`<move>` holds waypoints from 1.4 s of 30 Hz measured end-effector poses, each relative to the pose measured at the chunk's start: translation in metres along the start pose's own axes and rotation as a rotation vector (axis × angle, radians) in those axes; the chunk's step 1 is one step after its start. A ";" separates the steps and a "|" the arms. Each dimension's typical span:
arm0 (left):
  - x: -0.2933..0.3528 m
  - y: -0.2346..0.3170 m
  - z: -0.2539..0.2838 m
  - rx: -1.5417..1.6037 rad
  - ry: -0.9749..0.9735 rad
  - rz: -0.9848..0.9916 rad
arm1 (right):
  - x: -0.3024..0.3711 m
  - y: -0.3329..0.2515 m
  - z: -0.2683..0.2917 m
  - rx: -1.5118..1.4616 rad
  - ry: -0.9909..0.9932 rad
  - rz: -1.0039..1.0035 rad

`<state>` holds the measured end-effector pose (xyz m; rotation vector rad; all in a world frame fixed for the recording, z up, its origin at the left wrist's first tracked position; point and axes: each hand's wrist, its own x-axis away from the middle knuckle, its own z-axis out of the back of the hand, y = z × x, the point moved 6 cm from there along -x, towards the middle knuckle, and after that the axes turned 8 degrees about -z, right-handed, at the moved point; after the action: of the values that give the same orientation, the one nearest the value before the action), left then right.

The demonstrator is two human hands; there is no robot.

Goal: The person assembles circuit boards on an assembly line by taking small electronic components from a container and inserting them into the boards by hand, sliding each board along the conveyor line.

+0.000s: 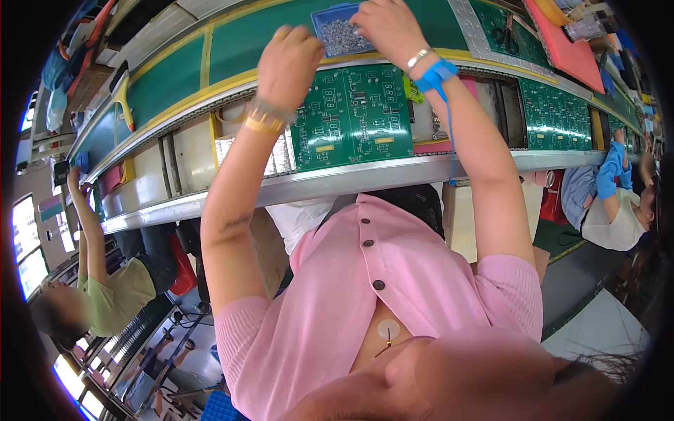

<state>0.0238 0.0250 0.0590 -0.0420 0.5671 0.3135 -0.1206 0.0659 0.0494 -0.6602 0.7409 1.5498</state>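
Note:
My right hand (387,29) is over a blue plastic bin (324,15), its curled fingertips at a heap of small silvery, clear parts (342,36). A blue wrist strap (437,74) with a cord circles that wrist. Just left of the bin is my left hand (288,62), slightly blurred, its fingers curled together. What either hand pinches, if anything, is too small or hidden to tell. Beneath and between my forearms lies a green circuit board (349,144) with digit displays and many soldered-in parts, set across the rails of the line.
A metal rail (365,171) runs along the near edge. More green boards (558,116) sit to the right. Scissors (507,34) and a red-pink foam sheet (565,49) lie at the far right; a yellow-handled tool (123,102) is at left. Co-workers sit on both sides.

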 end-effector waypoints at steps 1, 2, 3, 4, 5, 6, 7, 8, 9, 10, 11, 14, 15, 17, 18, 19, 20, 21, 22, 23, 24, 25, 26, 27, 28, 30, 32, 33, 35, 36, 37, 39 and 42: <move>-0.014 -0.005 -0.023 -0.064 -0.077 -0.015 | 0.000 -0.004 -0.024 0.163 -0.163 0.162; -0.029 -0.004 -0.041 -0.125 -0.153 -0.040 | 0.001 0.005 -0.051 0.115 -0.372 0.079; -0.038 -0.003 -0.052 -0.119 -0.151 -0.050 | 0.008 0.012 -0.060 0.125 -0.374 0.071; -0.043 -0.001 -0.063 -0.253 -0.229 -0.066 | 0.009 0.011 -0.062 0.074 -0.388 0.062; -0.044 -0.001 -0.071 -0.389 -0.307 -0.082 | 0.009 0.009 -0.063 0.023 -0.400 0.052; -0.045 -0.003 -0.074 -0.387 -0.308 -0.085 | 0.010 0.008 -0.064 0.025 -0.402 0.049; -0.046 -0.005 -0.077 -0.389 -0.328 -0.092 | 0.011 0.007 -0.064 0.026 -0.389 0.048; -0.046 -0.008 -0.079 -0.392 -0.350 -0.099 | 0.012 0.006 -0.063 0.027 -0.376 0.047; -0.046 -0.009 -0.080 -0.382 -0.356 -0.105 | 0.013 0.006 -0.063 0.027 -0.364 0.045; -0.045 -0.009 -0.078 -0.362 -0.332 -0.118 | 0.012 0.007 -0.059 -0.016 -0.385 0.006; -0.045 -0.008 -0.076 -0.341 -0.309 -0.131 | 0.011 0.007 -0.055 -0.015 -0.388 0.000; -0.037 -0.020 -0.081 -0.269 -0.231 -0.113 | 0.009 0.004 -0.043 -0.072 -0.302 -0.006; -0.033 -0.025 -0.083 -0.215 -0.163 -0.107 | 0.008 0.004 -0.042 -0.142 -0.289 -0.044; -0.040 -0.016 -0.071 -0.129 -0.120 -0.074 | 0.008 0.013 -0.039 -0.200 -0.278 -0.095; -0.040 -0.011 -0.061 -0.050 -0.078 -0.032 | 0.009 0.017 -0.034 -0.244 -0.270 -0.115; -0.036 -0.003 -0.052 -0.046 -0.080 -0.036 | 0.008 0.019 -0.027 -0.288 -0.259 -0.134; -0.026 -0.001 -0.042 0.126 -0.051 0.039 | 0.002 0.014 -0.012 -0.292 -0.262 -0.136; -0.016 0.001 -0.033 0.297 -0.021 0.117 | 0.001 0.009 0.004 -0.353 -0.295 -0.202; -0.007 0.008 -0.025 0.301 -0.024 0.109 | 0.002 0.009 0.018 -0.404 -0.323 -0.273; 0.009 0.008 -0.027 0.490 -0.096 0.220 | 0.012 0.012 0.021 -0.403 -0.325 -0.279; 0.022 0.008 -0.035 0.678 -0.170 0.332 | 0.026 0.016 0.023 -0.478 -0.309 -0.304; 0.034 0.008 -0.038 0.679 -0.175 0.340 | 0.035 0.015 0.028 -0.561 -0.296 -0.326; 0.047 0.007 -0.044 0.704 -0.205 0.391 | 0.044 0.016 0.032 -0.614 -0.325 -0.404; 0.057 0.006 -0.049 0.729 -0.235 0.441 | 0.050 0.017 0.033 -0.619 -0.332 -0.407; 0.061 0.007 -0.051 0.735 -0.252 0.460 | 0.057 0.019 0.034 -0.635 -0.339 -0.427; 0.062 0.009 -0.052 0.687 -0.227 0.412 | 0.070 0.023 0.034 -0.643 -0.345 -0.453; 0.058 0.013 -0.047 0.638 -0.191 0.363 | 0.078 0.027 0.032 -0.675 -0.354 -0.503; 0.059 0.014 -0.049 0.641 -0.195 0.365 | 0.082 0.029 0.031 -0.704 -0.359 -0.549; 0.058 0.014 -0.050 0.601 -0.165 0.351 | 0.088 0.030 0.028 -0.709 -0.363 -0.567; 0.057 0.015 -0.050 0.603 -0.168 0.350 | 0.089 0.030 0.027 -0.714 -0.365 -0.581; 0.056 0.016 -0.050 0.589 -0.187 0.361 | 0.091 0.031 0.026 -0.714 -0.366 -0.584; 0.057 0.016 -0.052 0.576 -0.208 0.371 | 0.093 0.031 0.024 -0.691 -0.373 -0.598; 0.056 0.018 -0.052 0.519 -0.184 0.287 | 0.094 0.034 0.021 -0.692 -0.409 -0.617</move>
<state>0.0358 0.0510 -0.0139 0.5679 0.4573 0.4355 -0.1639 0.1396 -0.0067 -0.9232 -0.3236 1.2698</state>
